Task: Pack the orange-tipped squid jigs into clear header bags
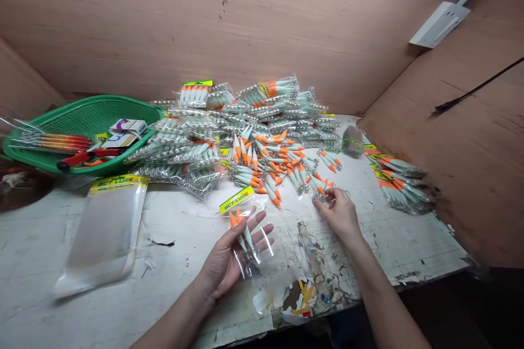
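My left hand (231, 259) lies palm up and holds a clear plastic bag (248, 229) with a yellow header card; two orange-tipped white lures sit inside it. My right hand (339, 210) reaches to the near edge of a loose pile of orange-tipped lures (278, 166) and pinches one of them (321, 188) with its fingertips. Behind that pile lies a heap of filled, sealed lure bags (229, 120).
A stack of empty bags with yellow headers (106, 229) lies at the left. A green basket (82, 120) behind it holds red pliers, small boxes and long packets. More filled bags (399, 182) sit at the right edge. Plywood walls enclose the white, worn table (184, 278).
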Demonstrator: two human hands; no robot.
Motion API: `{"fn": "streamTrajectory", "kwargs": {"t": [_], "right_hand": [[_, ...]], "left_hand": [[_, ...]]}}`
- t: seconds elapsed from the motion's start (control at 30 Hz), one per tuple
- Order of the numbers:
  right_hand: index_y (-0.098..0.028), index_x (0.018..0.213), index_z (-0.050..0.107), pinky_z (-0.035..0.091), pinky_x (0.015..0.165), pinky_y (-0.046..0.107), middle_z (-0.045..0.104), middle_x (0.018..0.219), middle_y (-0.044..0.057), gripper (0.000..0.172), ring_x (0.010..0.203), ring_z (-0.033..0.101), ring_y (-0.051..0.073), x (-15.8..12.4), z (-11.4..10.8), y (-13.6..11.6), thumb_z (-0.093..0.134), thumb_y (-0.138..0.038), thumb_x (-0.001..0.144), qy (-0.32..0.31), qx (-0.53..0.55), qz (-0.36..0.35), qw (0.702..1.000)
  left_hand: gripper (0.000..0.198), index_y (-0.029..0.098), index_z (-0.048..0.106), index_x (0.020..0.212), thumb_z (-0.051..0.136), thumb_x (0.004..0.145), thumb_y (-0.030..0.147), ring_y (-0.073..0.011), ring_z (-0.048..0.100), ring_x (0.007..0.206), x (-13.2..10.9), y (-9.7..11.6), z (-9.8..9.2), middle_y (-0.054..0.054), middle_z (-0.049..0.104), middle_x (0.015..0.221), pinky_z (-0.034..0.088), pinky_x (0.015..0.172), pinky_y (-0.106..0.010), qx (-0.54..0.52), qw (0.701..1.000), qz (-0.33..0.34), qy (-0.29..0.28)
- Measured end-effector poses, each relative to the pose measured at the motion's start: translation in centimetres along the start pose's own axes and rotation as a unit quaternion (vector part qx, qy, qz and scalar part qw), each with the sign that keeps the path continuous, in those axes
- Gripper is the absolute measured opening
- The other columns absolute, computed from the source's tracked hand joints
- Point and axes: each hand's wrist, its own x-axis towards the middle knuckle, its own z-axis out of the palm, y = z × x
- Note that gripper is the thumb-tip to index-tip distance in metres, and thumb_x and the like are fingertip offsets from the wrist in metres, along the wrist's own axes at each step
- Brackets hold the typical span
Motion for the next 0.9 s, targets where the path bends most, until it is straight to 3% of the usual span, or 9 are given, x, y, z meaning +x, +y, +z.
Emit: {"fn": "streamTrajectory", "kwargs": {"t": [0.13,0.23,0.37,0.5,0.67,0.8,0.9], "right_hand": [[-0.019,0.077,0.058,0.044,0.061,0.032,0.058,0.075,0.005,0.044,0.061,0.052,0.017,1.2,-0.1,-0.2,0.054,-0.062,0.075,0.005,-0.002,-0.002,1.0],[-0.019,0.074,0.06,0.043,0.062,0.032,0.058,0.077,0.006,0.036,0.066,0.054,0.018,3.1,0.4,-0.9,0.057,-0.054,0.074,0.001,-0.016,-0.005,1.0],[-0.02,0.056,0.054,0.037,0.053,0.029,0.055,0.064,0.004,0.025,0.058,0.05,0.017,6.2,1.5,-1.3,0.064,-0.041,0.067,-0.028,-0.033,-0.002,0.999],[-0.019,0.059,0.057,0.037,0.049,0.027,0.053,0.058,0.001,0.019,0.051,0.047,0.014,7.4,-1.1,-0.6,0.058,-0.034,0.07,-0.064,-0.007,-0.035,0.997],[-0.023,0.074,0.067,0.046,0.064,0.032,0.058,0.075,0.004,0.015,0.068,0.055,0.019,4.5,-5.5,1.2,0.057,-0.033,0.073,-0.114,0.025,-0.133,0.984],[-0.023,0.083,0.068,0.048,0.071,0.037,0.057,0.087,0.007,0.018,0.077,0.056,0.021,1.0,-5.3,2.6,0.053,-0.033,0.079,-0.098,0.033,-0.141,0.985],[-0.021,0.098,0.064,0.049,0.065,0.034,0.053,0.088,0.007,0.025,0.069,0.054,0.017,-1.1,-4.6,3.2,0.046,-0.034,0.087,-0.06,0.039,-0.106,0.992]], "left_hand": [[0.056,0.015,0.039,0.138,0.056,0.086,0.019,-0.027,0.065,0.104,0.2,-0.2,0.0,-0.015,0.059,0.129,0.052,0.092,-0.043,-0.003,1.0,-0.014,0.014],[0.053,0.014,0.041,0.135,0.056,0.085,0.016,-0.028,0.065,0.103,0.2,-0.4,0.0,-0.014,0.06,0.127,0.053,0.092,-0.044,0.002,1.0,-0.016,0.016],[0.051,0.014,0.042,0.133,0.057,0.084,0.014,-0.0287,0.065,0.102,0.1,-0.4,0.0,-0.014,0.061,0.126,0.053,0.092,-0.045,0.016,1.0,-0.01,0.017],[0.053,0.015,0.042,0.134,0.057,0.083,0.012,-0.0267,0.067,0.1,0.1,-0.2,0.0,-0.014,0.062,0.125,0.053,0.092,-0.044,0.019,0.999,-0.005,0.026],[0.056,0.015,0.041,0.135,0.057,0.082,0.011,-0.027,0.066,0.1,0.1,-0.2,0.2,-0.015,0.062,0.124,0.052,0.094,-0.044,0.01,0.999,-0.003,0.038],[0.054,0.016,0.042,0.135,0.056,0.083,0.009,-0.0266,0.066,0.102,0.2,-0.3,0.2,-0.014,0.063,0.124,0.053,0.092,-0.043,0.014,0.999,-0.001,0.046],[0.056,0.018,0.039,0.137,0.055,0.085,0.011,-0.0259,0.066,0.103,0.4,-0.3,0.1,-0.013,0.062,0.124,0.055,0.091,-0.043,0.018,0.999,0.009,0.05]]}}
